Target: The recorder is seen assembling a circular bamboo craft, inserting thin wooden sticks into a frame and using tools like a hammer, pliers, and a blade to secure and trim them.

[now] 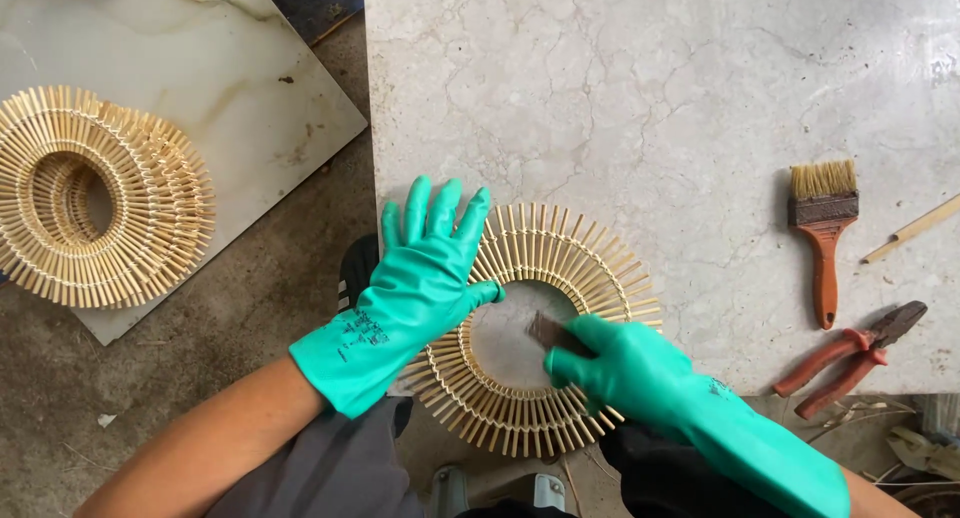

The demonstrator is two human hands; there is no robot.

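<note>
Two green-gloved hands are on one ring of bamboo sticks, and I'm looking straight down on it from the head camera. The ring lies flat at the near edge of the pale marble slab, its lower arc hanging just past that edge. My left hand lies spread, fingers fanned and flat, pressing on the ring's left side, so the sticks run out from under the palm to the right. My right hand sits at the ring's lower right, fingers curled together and pinching a small dark brown piece, maybe sandpaper, I can't tell for sure. That piece pokes into the ring's open middle, against the inner rim.

Off to the right on the slab, well apart from both hands, lies a paintbrush with an orange handle, and below it red-handled pliers at the slab's edge. A thin bamboo stick lies near the brush. Far left, on a separate tile, a stack of similar rings rests.
</note>
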